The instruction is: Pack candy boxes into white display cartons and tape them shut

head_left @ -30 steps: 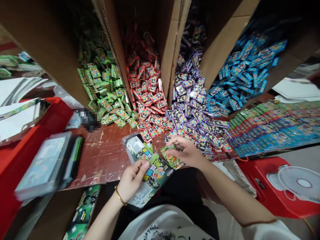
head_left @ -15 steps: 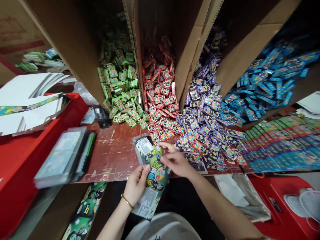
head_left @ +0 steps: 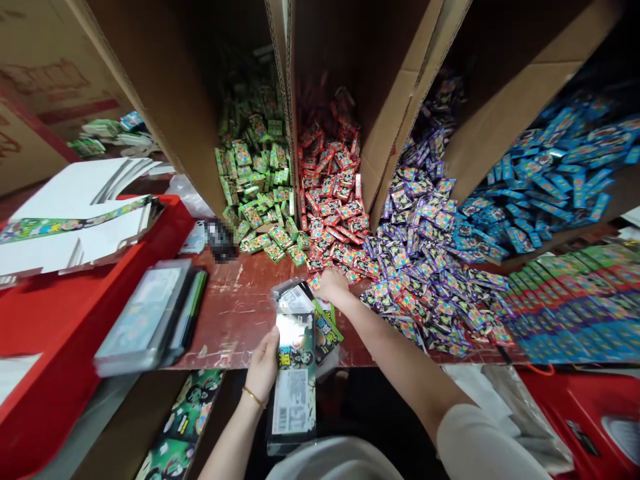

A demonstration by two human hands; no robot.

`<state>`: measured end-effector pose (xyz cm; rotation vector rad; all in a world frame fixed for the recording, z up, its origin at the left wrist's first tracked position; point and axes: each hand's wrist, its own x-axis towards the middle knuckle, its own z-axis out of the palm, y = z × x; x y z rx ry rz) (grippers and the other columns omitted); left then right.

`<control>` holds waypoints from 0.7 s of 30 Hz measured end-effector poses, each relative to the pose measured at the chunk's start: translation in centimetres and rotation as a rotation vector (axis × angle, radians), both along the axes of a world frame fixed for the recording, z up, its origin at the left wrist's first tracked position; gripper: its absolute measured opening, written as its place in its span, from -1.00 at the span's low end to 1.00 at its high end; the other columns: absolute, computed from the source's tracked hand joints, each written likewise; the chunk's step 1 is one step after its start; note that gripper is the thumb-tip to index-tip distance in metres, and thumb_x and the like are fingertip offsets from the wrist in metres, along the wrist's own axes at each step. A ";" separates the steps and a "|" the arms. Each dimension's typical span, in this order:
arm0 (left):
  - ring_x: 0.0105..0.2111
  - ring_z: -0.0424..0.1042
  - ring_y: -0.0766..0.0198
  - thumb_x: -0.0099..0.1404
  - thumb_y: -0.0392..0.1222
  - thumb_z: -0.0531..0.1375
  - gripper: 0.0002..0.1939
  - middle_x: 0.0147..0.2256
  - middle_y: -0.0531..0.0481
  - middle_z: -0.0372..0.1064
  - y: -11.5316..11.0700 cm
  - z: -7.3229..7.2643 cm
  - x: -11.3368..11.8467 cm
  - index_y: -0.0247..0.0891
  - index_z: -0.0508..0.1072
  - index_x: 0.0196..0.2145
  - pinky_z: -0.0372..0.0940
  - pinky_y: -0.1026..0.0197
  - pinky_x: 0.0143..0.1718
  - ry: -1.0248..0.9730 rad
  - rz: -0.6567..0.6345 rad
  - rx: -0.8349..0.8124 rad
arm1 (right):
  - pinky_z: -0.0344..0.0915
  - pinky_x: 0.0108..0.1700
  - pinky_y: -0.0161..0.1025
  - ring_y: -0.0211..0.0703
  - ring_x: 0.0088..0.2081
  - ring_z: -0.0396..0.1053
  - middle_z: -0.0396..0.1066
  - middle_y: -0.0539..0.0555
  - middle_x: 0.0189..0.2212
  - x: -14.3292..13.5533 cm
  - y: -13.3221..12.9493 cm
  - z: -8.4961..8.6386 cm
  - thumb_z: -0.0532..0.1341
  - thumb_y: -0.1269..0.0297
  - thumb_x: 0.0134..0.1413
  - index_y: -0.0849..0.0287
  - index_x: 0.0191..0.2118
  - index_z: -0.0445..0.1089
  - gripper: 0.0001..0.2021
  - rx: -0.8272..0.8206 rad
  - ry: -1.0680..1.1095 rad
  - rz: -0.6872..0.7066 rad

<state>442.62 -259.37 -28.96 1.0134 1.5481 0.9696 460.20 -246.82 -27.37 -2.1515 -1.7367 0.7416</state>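
A long printed green-and-black package [head_left: 294, 400] in clear plastic lies over the table's front edge, gripped along its left side by my left hand [head_left: 264, 365], which wears a gold bangle. My right hand [head_left: 332, 285] reaches past the package to the near end of the red packets [head_left: 345, 230]; its fingertips are hidden, so what they hold cannot be made out. Beneath my right wrist, a small green-and-black printed piece [head_left: 326, 328] sticks out to the right of the long package. Purple packets [head_left: 415, 253] lie right of my right hand.
Cardboard dividers [head_left: 400, 100] separate green packets [head_left: 260, 193], red, purple and blue packets [head_left: 555, 180]. Clear cases [head_left: 143, 317] and a red tray [head_left: 107, 293] with white sheets stand left. Striped rows of packets [head_left: 580, 300] lie right. A pixelated dark object [head_left: 220, 240] sits behind.
My right hand has left the package and moved forward to the red packets. The package has turned more upright in view, and the small printed piece now shows beside it. The view has shifted slightly.
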 end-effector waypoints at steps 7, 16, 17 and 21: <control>-0.35 0.47 0.18 0.15 0.26 0.17 -0.49 -0.37 -0.04 0.51 -0.3 -0.9 0.6 -0.30 0.40 -0.29 0.34 0.16 -0.24 -0.259 -0.198 0.013 | 0.35 -0.02 -0.15 -0.11 -0.10 0.43 0.45 0.19 -0.12 2.4 -3.0 0.8 0.20 0.39 0.09 0.24 0.10 0.17 -0.56 0.156 0.366 0.028; -0.44 0.38 0.27 0.18 0.23 0.17 -0.52 -0.46 0.02 0.44 -0.7 2.9 3.7 -0.31 0.38 -0.32 0.28 0.26 -0.35 -0.274 -0.410 0.001 | 0.33 -0.05 -0.18 -0.14 -0.13 0.41 0.46 0.11 -0.15 7.1 -9.6 2.0 0.29 0.13 0.04 0.13 -0.14 0.49 -0.72 0.306 0.965 0.254; -0.43 0.39 0.26 0.19 0.23 0.16 -0.52 -0.44 0.01 0.45 -0.8 3.1 4.0 -0.31 0.38 -0.31 0.29 0.24 -0.33 -0.271 -0.428 -0.013 | 0.34 -0.13 -0.20 -0.16 -0.18 0.41 0.44 0.11 -0.21 7.8 -10.0 2.2 0.28 0.12 0.05 0.15 -0.17 0.51 -0.73 0.276 0.918 0.294; -0.38 0.42 0.22 0.21 0.23 0.14 -0.53 -0.39 -0.03 0.49 -1.2 3.2 5.2 -0.31 0.40 -0.29 0.31 0.21 -0.28 -0.226 -0.501 -0.009 | 0.27 -0.06 -0.19 -0.17 -0.15 0.34 0.33 0.09 -0.23 9.7 -11.2 3.4 0.29 0.10 0.07 0.15 -0.29 0.53 -0.78 0.322 0.782 0.365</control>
